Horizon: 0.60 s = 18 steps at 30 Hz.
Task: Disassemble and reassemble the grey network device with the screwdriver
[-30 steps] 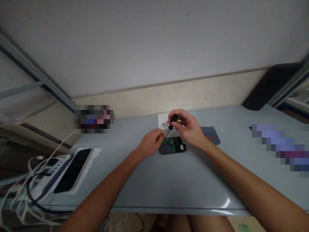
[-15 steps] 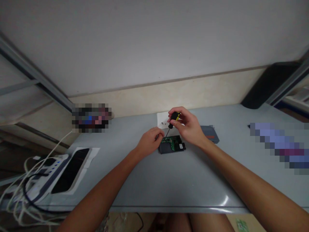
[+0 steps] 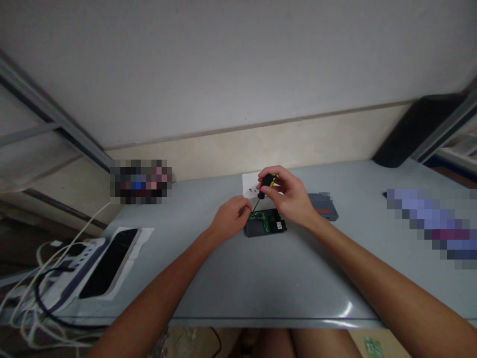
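Note:
My right hand grips a black-and-yellow screwdriver, tilted with its shaft running down to the left. The tip meets the upper left part of a green circuit board inside an opened dark grey device casing. Closed at the casing's upper left corner is my left hand. A dark bit shows between its fingers; whether it belongs to the casing I cannot tell. Behind the casing, several tiny dark pieces, which look like screws, lie on a white paper, partly hidden by my right hand.
A grey cover with a reddish stripe lies right of my right hand, partly behind it. At left are a phone and a power strip with tangled cables. A black cylinder-like object stands back right. Blurred items flank the table.
The screwdriver and my right hand have shifted slightly left and down, its tip now closer to my left fingers. My left hand has barely moved.

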{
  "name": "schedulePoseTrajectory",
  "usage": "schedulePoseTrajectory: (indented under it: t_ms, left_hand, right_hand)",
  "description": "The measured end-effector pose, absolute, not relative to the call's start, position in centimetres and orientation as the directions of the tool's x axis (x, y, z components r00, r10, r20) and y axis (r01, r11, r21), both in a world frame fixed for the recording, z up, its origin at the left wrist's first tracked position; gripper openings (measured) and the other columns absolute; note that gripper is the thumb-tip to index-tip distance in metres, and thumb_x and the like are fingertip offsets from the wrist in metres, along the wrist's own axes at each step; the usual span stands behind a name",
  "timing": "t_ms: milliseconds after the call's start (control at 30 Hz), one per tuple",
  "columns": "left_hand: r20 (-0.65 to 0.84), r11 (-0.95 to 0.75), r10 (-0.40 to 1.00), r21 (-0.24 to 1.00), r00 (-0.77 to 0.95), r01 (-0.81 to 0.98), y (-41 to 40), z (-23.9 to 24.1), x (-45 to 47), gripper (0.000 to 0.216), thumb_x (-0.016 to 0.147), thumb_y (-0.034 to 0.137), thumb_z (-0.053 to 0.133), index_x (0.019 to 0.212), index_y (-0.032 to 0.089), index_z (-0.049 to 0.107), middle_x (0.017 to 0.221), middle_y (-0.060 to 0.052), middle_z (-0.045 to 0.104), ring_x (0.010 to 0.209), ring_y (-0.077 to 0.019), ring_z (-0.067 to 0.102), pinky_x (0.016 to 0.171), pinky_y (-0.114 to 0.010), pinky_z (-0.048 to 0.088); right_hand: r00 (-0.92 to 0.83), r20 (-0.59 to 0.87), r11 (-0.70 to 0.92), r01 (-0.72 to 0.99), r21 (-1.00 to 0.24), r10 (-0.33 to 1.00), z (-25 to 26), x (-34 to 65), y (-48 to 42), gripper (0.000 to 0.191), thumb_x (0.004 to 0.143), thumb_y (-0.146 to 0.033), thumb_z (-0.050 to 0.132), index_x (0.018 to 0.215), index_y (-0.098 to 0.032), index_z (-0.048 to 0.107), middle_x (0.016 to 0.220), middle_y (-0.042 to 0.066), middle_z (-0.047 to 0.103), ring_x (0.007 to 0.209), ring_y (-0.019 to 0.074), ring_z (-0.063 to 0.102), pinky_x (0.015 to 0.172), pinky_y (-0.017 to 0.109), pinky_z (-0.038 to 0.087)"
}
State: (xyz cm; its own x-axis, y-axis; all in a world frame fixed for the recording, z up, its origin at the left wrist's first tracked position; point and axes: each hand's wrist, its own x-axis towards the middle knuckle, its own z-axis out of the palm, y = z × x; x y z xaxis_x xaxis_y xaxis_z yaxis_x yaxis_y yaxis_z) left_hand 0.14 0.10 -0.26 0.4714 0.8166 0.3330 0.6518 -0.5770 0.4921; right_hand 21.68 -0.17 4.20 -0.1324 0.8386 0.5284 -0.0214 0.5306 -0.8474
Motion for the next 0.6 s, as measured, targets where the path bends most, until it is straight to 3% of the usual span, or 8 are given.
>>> schedulePoseTrajectory:
  t_ms: [200,600]
  left_hand:
    - [0.299,-0.583,0.812,0.471,0.501,0.662,0.2,-0.07,0.05,0.024,0.1,0.014,0.053,0.086,0.021,0.071,0.091,-0.004,0.071,0.093,-0.0212,0.066,0.089,-0.035,0.051]
    - [0.304,-0.573,0.819,0.466,0.486,0.674,0.14,0.12,0.2,0.025,0.099,0.013,0.054,0.081,0.021,0.07,0.088,-0.003,0.07,0.089,-0.0206,0.065,0.085,-0.033,0.051]
  right_hand:
    - [-0.129,0.552,0.56,0.028,-0.828,0.824,3.87,21.62,-0.09,0.025,0.09,-0.021,0.075,0.114,-0.027,0.072,0.115,0.005,0.073,0.103,0.0209,0.072,0.086,0.036,0.065]
    - [-0.094,0.585,0.591,0.066,-0.804,0.806,4.3,21.52,-0.54,0.022,0.09,-0.019,0.072,0.111,-0.026,0.072,0.113,0.006,0.073,0.1,0.0211,0.071,0.081,0.035,0.063]
